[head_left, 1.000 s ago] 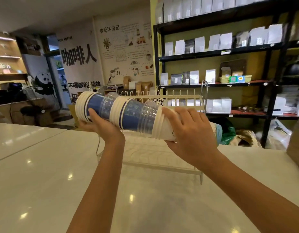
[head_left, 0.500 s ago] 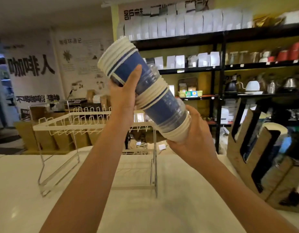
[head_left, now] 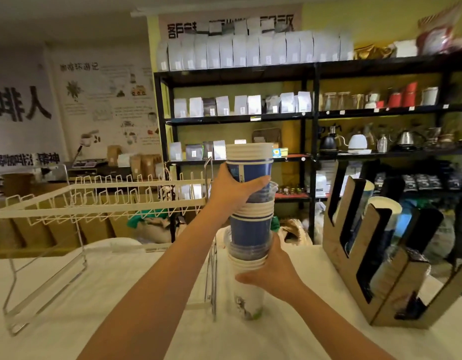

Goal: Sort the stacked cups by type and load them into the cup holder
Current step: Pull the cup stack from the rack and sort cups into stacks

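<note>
Gripping upright cup stack (head_left: 250, 229) — both hands

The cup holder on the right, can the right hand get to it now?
Probably yes, once it lets go. The right hand grips the cup stack, and only bare table lies between it and the cup holder.

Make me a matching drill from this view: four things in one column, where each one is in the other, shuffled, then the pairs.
Things:
1. left hand
2. right hand
3. cup holder
4. wire rack

Places:
A. on the counter at the right
B. gripping the upper blue cups of the cup stack
C. on the counter at the left
D. gripping the white cups near the stack's base

Pairs: 1-B, 2-D, 3-A, 4-C
</note>
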